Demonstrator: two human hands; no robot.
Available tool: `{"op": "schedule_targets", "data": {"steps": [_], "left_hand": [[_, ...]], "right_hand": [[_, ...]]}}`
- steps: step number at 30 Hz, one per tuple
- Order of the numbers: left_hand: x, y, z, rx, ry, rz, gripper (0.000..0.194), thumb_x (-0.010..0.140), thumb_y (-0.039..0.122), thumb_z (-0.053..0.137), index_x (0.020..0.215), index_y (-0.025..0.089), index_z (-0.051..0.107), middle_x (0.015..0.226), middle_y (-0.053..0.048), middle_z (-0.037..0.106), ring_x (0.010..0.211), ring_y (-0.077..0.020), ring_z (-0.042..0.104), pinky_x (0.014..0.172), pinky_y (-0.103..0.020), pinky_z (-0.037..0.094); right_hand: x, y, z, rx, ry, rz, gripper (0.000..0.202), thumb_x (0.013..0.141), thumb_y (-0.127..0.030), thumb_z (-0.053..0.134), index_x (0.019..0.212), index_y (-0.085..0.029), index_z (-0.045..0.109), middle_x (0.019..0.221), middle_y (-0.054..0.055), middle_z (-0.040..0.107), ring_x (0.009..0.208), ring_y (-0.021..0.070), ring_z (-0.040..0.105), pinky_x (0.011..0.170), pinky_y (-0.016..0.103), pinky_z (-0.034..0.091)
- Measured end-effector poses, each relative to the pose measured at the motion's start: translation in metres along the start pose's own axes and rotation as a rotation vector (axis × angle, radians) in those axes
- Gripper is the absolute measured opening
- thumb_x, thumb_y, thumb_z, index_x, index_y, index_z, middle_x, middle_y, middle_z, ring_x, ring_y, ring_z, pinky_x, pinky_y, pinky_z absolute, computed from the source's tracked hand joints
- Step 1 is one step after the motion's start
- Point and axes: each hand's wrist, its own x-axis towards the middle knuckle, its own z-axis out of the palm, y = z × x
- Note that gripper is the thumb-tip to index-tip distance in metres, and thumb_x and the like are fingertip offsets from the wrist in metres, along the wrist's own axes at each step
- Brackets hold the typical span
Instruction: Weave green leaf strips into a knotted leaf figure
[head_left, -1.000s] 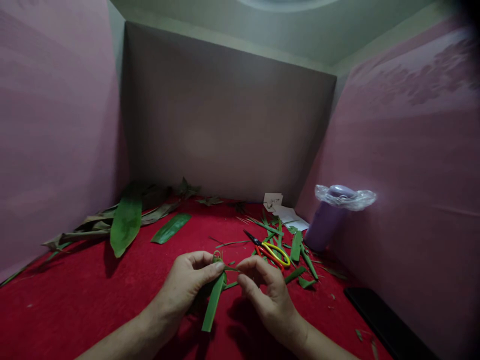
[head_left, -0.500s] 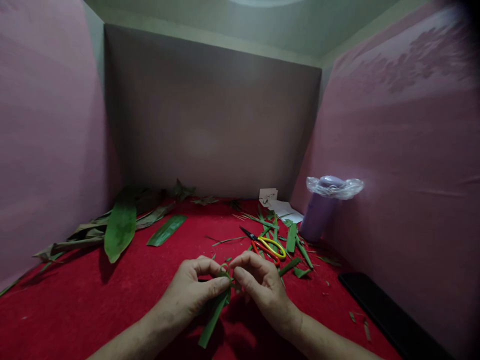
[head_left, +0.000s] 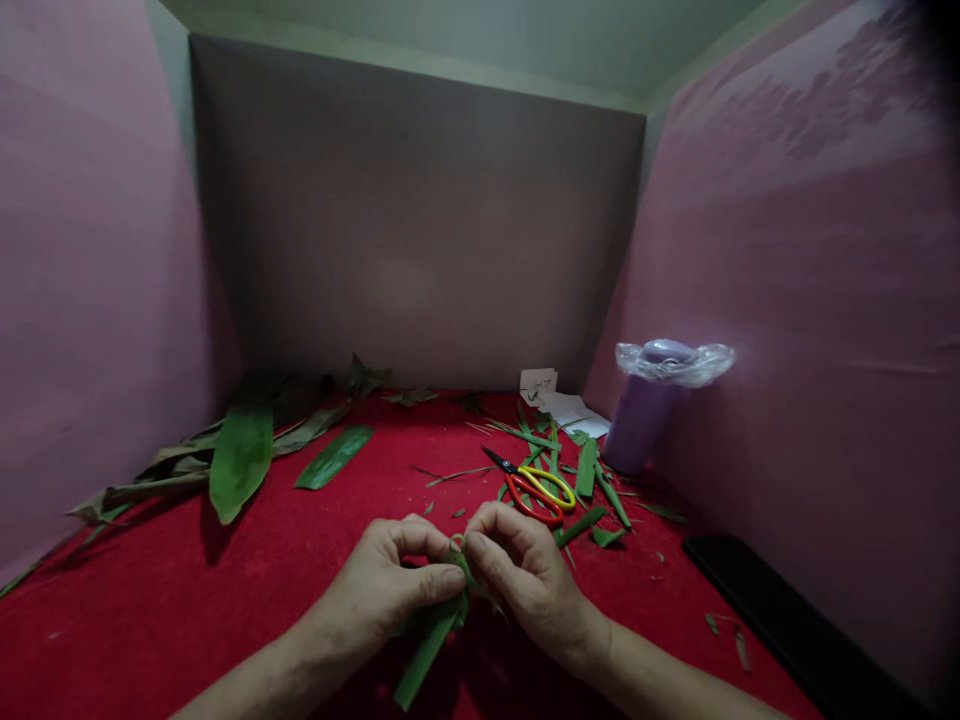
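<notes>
A folded green leaf piece [head_left: 429,645] is pinched between the thumb and fingers of my left hand [head_left: 401,575], with a long flat strip hanging down toward the front. My right hand [head_left: 525,575] touches it from the right, its thumb and forefinger closed on a thin curled bit at the top. Small loops stand up between the two hands. Just beyond my right hand lie scissors [head_left: 531,487] with one red and one yellow handle, blades pointing to the back left.
Cut leaf strips [head_left: 586,468] lie around the scissors. Large green leaf [head_left: 241,460] and dried leaves [head_left: 169,482] are at left, a cut leaf [head_left: 334,457] beside them. White papers [head_left: 574,414], a purple tumbler [head_left: 641,420] with plastic and a black object [head_left: 787,620] are at right.
The leaf piece has turned slightly between my hands and its strip hangs a little lower. My right fingers have moved closer to my left fingertips. The view has shifted slightly.
</notes>
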Motion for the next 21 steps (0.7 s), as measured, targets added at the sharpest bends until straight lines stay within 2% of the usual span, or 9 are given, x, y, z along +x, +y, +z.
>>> {"op": "schedule_targets", "data": {"steps": [7, 14, 17, 21], "left_hand": [[-0.0013, 0.0006, -0.0022, 0.080, -0.014, 0.006, 0.016, 0.060, 0.030, 0.073, 0.060, 0.014, 0.068, 0.062, 0.003, 0.051, 0.053, -0.0102, 0.047, 0.050, -0.023, 0.035], [-0.0009, 0.0001, -0.0023, 0.131, -0.001, 0.053, 0.014, 0.061, 0.030, 0.074, 0.061, 0.017, 0.069, 0.065, 0.003, 0.051, 0.059, -0.0124, 0.048, 0.055, -0.025, 0.038], [-0.0014, 0.0019, -0.0015, 0.072, 0.064, 0.048, 0.015, 0.059, 0.030, 0.076, 0.061, 0.016, 0.069, 0.068, 0.003, 0.051, 0.060, -0.0126, 0.048, 0.056, -0.025, 0.038], [-0.0007, 0.0041, -0.0012, 0.006, 0.105, 0.039, 0.016, 0.055, 0.029, 0.077, 0.058, 0.017, 0.068, 0.064, 0.003, 0.052, 0.056, -0.0122, 0.048, 0.054, -0.025, 0.037]], "right_hand": [[-0.0004, -0.0020, -0.0010, -0.207, 0.006, -0.066, 0.019, 0.088, -0.028, 0.049, 0.073, -0.016, 0.051, 0.062, -0.004, 0.043, 0.054, 0.0089, 0.037, 0.050, 0.021, 0.032], [-0.0026, -0.0018, -0.0014, -0.095, -0.006, -0.050, 0.020, 0.089, -0.031, 0.049, 0.078, -0.016, 0.057, 0.067, -0.002, 0.047, 0.057, 0.0094, 0.040, 0.049, 0.020, 0.033], [-0.0031, 0.0002, -0.0016, -0.098, 0.067, -0.057, 0.017, 0.090, -0.031, 0.048, 0.085, -0.018, 0.057, 0.068, -0.001, 0.048, 0.057, 0.0101, 0.042, 0.050, 0.021, 0.035], [-0.0050, 0.0009, -0.0012, -0.205, 0.141, -0.170, 0.011, 0.089, -0.028, 0.049, 0.085, -0.020, 0.055, 0.072, 0.000, 0.050, 0.061, 0.0122, 0.045, 0.054, 0.023, 0.038]]}}
